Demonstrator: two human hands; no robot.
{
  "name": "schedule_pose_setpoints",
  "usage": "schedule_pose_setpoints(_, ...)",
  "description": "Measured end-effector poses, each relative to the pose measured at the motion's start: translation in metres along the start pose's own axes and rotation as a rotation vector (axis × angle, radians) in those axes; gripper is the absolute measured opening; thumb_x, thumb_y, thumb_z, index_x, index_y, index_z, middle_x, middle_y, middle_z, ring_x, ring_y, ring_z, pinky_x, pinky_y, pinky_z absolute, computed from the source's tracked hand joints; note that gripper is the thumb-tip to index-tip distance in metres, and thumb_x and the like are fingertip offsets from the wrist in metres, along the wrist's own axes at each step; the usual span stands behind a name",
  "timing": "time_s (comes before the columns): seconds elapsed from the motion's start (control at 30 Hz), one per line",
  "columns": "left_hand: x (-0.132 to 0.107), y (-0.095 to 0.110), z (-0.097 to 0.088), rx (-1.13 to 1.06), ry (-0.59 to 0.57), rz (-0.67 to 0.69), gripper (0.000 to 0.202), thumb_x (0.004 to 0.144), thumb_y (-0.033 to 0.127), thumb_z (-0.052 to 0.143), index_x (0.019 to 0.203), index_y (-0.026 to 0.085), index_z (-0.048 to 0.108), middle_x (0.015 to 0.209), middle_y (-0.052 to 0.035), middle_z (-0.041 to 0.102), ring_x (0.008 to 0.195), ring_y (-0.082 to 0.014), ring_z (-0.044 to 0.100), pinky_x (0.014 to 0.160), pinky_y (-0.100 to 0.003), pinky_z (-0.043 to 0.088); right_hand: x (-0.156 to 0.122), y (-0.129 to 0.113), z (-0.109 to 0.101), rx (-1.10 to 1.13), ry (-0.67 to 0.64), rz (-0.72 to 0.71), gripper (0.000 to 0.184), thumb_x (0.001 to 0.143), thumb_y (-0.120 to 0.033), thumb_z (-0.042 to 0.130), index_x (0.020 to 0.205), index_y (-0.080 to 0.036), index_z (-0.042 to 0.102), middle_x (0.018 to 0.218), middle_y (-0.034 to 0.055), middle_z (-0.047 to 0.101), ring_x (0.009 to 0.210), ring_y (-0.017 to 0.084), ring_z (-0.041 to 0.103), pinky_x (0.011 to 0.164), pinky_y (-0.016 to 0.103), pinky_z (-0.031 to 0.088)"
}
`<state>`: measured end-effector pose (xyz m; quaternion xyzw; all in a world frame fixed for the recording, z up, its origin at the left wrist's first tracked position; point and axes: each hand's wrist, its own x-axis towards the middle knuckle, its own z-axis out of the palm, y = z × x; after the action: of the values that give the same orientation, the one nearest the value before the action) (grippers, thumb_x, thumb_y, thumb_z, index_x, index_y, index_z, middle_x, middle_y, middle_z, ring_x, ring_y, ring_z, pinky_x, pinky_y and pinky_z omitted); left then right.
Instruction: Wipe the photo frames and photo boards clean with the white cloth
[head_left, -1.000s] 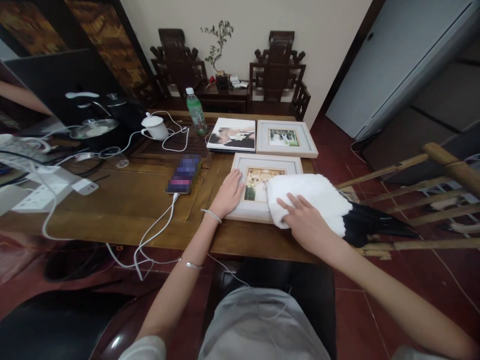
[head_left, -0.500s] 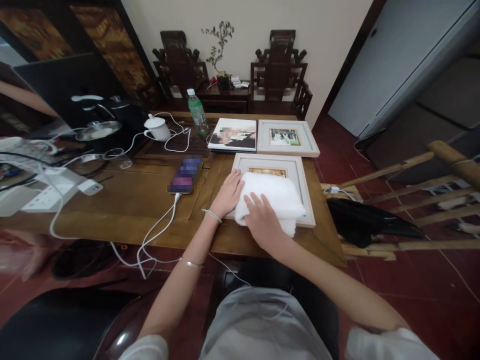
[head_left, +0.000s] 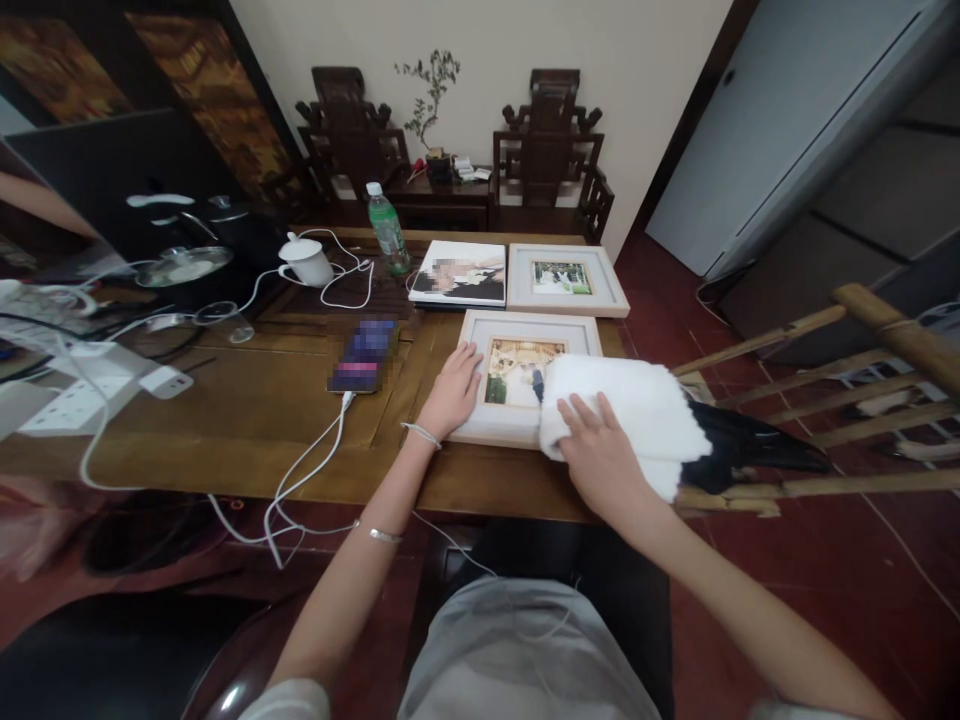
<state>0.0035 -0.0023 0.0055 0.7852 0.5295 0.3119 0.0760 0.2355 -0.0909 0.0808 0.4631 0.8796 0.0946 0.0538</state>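
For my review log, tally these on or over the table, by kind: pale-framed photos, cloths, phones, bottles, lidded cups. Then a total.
Pale-framed photos: 2
White cloth, under the right hand: 1
Phone: 1
Bottle: 1
Lidded white cup: 1
Total: 6

Cloth [head_left: 634, 410] partly hides the nearer framed picture [head_left: 517, 372].

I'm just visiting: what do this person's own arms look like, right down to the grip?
The left grip and right grip are bare human hands, without gloves. The left arm wears a thin, pale bracelet at the wrist and a silvery bangle farther up, with a pale grey sleeve beyond. No jewellery shows on the right arm.
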Motion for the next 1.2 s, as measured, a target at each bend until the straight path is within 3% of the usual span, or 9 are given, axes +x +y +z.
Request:
schedule_pose_setpoints(0.2,0.000,-0.003,-0.001,-0.002,-0.017,0.018,0.038,0.093,0.020,0.035,0.125,0.008,0.052,0.141,-0.0177,0.046,0.139,-0.0264,0.031,0.114,-0.048,0.029,0.050,-0.053,0.002,0.064,0.153,-0.161,0.025,0.090,-0.018,0.051,0.087,-0.015,0.075,0.133,0.0196,0.054,0.126,0.034,0.047,0.107,0.058,0.030)
schedule_pose_setpoints(0.3,0.000,-0.006,-0.001,-0.022,-0.018,0.026,0.038,0.093,0.019,0.034,0.126,0.009,0.051,0.140,-0.0172,0.048,0.139,-0.0261,0.031,0.113,-0.050,0.030,0.055,-0.060,0.008,0.063,0.217,-0.184,0.024,0.089,-0.019,0.052,0.085,-0.014,0.075,0.131,0.0209,0.055,0.124,0.034,0.049,0.106,0.059,0.031)
schedule_pose_setpoints(0.4,0.000,-0.008,0.000,-0.043,0.001,0.035,0.038,0.092,0.017,0.035,0.124,0.008,0.052,0.138,-0.0179,0.050,0.138,-0.0262,0.033,0.113,-0.050,0.030,0.040,-0.043,0.015,0.041,0.236,-0.176,0.020,0.087,-0.019,0.056,0.083,-0.015,0.075,0.132,0.0197,0.055,0.124,0.035,0.048,0.106,0.059,0.031)
schedule_pose_setpoints(0.5,-0.001,-0.009,0.001,-0.062,0.008,0.037,0.039,0.090,0.012,0.036,0.124,0.011,0.054,0.138,-0.0153,0.050,0.138,-0.0254,0.032,0.113,-0.050,0.030,0.011,-0.011,0.019,0.022,0.188,-0.121,0.016,0.083,-0.014,0.060,0.079,-0.017,0.075,0.132,0.0175,0.056,0.125,0.035,0.047,0.105,0.059,0.031)
schedule_pose_setpoints(0.63,-0.001,-0.007,0.000,-0.059,-0.027,0.036,0.050,0.079,-0.001,0.038,0.123,0.014,0.057,0.141,-0.0115,0.047,0.140,-0.0251,0.029,0.115,-0.049,0.027,-0.027,0.027,0.018,-0.029,0.111,0.017,0.022,0.078,-0.005,0.057,0.075,-0.019,0.074,0.135,0.0157,0.052,0.128,0.037,0.044,0.100,0.065,0.032)
schedule_pose_setpoints(0.73,-0.001,-0.004,-0.003,-0.068,-0.065,0.023,0.059,0.073,-0.006,0.037,0.124,0.017,0.057,0.144,-0.0094,0.044,0.142,-0.0254,0.025,0.114,-0.052,0.026,-0.037,0.039,0.016,-0.054,0.057,0.040,0.029,0.075,-0.001,0.051,0.077,-0.020,0.073,0.141,0.0121,0.046,0.132,0.034,0.038,0.099,0.065,0.033)
schedule_pose_setpoints(0.93,-0.001,-0.002,-0.006,-0.056,-0.121,0.009,0.062,0.072,-0.007,0.036,0.124,0.018,0.059,0.146,-0.0106,0.041,0.143,-0.0266,0.022,0.111,-0.055,0.028,0.006,0.057,0.017,-0.048,-0.017,0.092,0.036,0.073,0.000,0.044,0.088,-0.017,0.072,0.145,0.0103,0.042,0.136,0.032,0.032,0.099,0.063,0.032)
schedule_pose_setpoints(1.1,0.000,-0.006,-0.006,-0.050,-0.114,0.043,0.060,0.073,-0.007,0.036,0.122,0.017,0.061,0.145,-0.0104,0.043,0.142,-0.0261,0.022,0.113,-0.053,0.027,0.060,0.088,0.024,-0.036,0.013,0.143,0.040,0.072,0.001,0.042,0.097,-0.014,0.070,0.146,0.0100,0.041,0.137,0.030,0.029,0.100,0.062,0.032)
schedule_pose_setpoints(1.2,0.000,-0.007,-0.005,-0.063,-0.110,0.034,0.060,0.072,-0.007,0.037,0.122,0.017,0.061,0.145,-0.0104,0.043,0.142,-0.0261,0.023,0.113,-0.054,0.027,0.075,0.100,0.026,-0.048,0.035,0.131,0.042,0.074,0.001,0.040,0.100,-0.013,0.069,0.147,0.0103,0.040,0.138,0.030,0.028,0.100,0.060,0.033)
